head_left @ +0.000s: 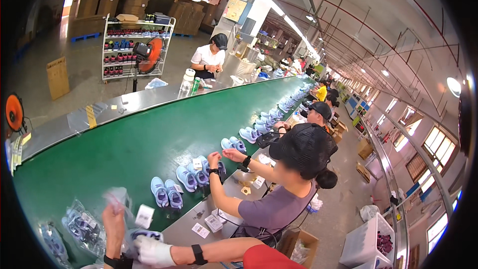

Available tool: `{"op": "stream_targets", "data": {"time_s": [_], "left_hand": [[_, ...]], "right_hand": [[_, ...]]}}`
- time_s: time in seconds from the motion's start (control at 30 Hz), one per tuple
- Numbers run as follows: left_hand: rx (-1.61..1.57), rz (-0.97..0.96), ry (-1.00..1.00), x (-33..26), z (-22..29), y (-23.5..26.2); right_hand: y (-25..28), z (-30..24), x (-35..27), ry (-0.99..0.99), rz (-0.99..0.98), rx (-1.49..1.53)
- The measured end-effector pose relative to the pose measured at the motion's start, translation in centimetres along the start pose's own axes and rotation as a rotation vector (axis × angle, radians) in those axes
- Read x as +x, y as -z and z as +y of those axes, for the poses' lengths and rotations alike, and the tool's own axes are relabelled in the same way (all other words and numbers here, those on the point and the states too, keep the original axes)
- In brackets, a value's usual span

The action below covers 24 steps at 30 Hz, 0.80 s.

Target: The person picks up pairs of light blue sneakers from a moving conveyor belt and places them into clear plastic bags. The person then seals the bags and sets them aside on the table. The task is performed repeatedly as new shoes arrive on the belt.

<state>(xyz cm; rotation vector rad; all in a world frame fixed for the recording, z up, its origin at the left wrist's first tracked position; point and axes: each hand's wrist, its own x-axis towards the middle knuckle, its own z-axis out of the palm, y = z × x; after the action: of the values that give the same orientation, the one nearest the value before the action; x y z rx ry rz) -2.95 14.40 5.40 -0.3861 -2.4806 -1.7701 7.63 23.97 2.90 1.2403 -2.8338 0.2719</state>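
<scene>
My left hand [114, 217], bare with a black wristband, is raised above the green belt, its fingers closed on a thin clear plastic bag [119, 199] blurred by motion. Low beside it, my right hand [153, 251], in a white glove, is curled at a pair of light blue shoes [149, 234], partly hidden by the hand and the plastic. A white printed tag [145, 216] stands out above those shoes. To the left, bagged shoes [82, 225] rest on the belt, with another bagged pair [54, 243] by the rim. An unbagged pair [167, 193] sits farther along.
The green conveyor belt [149, 139] runs away to the upper right, carrying several more pairs. A co-worker [279, 204] in a purple shirt reaches over it on my right, near printed cards [214, 223]. A white-shirted person [209, 60] stands across, near a shoe rack [134, 47] and a fan [152, 56].
</scene>
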Motion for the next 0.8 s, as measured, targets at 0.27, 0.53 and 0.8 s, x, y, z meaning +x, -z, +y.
{"op": "stream_targets", "data": {"time_s": [0.27, 0.53, 0.8], "left_hand": [[0.138, -0.395, 0.111, -5.9, -2.6, 2.9], [0.006, -0.121, 0.116, -2.3, -1.2, 0.7], [0.112, -0.49, 0.123, -1.8, -2.1, -0.6]], "right_hand": [[-2.3, 4.8, -0.8, -0.428, 0.192, 0.423], [-2.4, 1.7, 4.8, -0.065, -0.031, 0.488], [-5.6, 2.8, 4.4, -0.202, -0.039, 0.917]]}}
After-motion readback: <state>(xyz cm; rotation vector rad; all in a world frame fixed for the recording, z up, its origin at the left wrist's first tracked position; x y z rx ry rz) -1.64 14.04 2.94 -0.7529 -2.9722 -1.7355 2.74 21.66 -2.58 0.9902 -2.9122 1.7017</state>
